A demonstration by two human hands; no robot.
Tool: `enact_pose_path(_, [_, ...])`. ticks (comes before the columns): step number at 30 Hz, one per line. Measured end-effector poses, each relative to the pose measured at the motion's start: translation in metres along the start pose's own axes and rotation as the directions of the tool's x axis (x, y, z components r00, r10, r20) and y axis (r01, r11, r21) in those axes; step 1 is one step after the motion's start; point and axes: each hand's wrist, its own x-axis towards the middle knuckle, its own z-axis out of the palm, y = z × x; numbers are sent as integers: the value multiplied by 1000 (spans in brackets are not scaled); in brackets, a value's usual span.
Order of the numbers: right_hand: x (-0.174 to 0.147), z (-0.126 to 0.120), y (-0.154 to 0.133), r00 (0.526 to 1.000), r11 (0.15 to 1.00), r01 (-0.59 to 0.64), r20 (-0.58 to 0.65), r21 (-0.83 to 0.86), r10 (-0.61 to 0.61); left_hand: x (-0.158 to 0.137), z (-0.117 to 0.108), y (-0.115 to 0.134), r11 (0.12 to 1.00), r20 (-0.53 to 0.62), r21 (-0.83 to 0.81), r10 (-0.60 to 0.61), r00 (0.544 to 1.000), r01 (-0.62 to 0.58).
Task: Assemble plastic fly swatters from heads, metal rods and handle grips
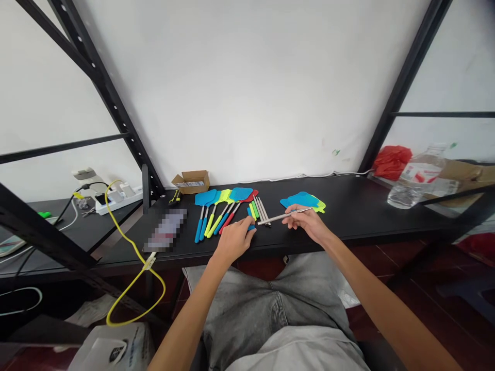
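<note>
My left hand (236, 238) is closed at the table's front edge, its fingertips round a blue handle grip (251, 226). My right hand (305, 222) pinches a silver metal rod (276, 218), which points left toward my left hand. Just behind my left hand lie loose green handle grips (254, 209) and several more metal rods (262, 208). To the left, several fly swatters with blue, yellow and red handles lie in a row, among them a yellow-handled swatter (210, 225). Loose blue swatter heads (300, 199) with a yellow one beneath lie behind my right hand.
The black table (348, 211) stands against a white wall. At left are a small cardboard box (195, 182), a yellow-black cutter (175, 198), a blurred-out phone (167, 230) and its yellow cable (133, 242). A plastic bottle (415, 178) stands at right beside the black shelf post (404, 77).
</note>
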Motion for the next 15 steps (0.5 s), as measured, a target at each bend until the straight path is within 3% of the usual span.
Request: enact_pose_path(15, [-2, 2, -5, 978, 996, -7, 205, -87, 25, -3, 1, 1, 993, -12, 18, 119, 993, -119])
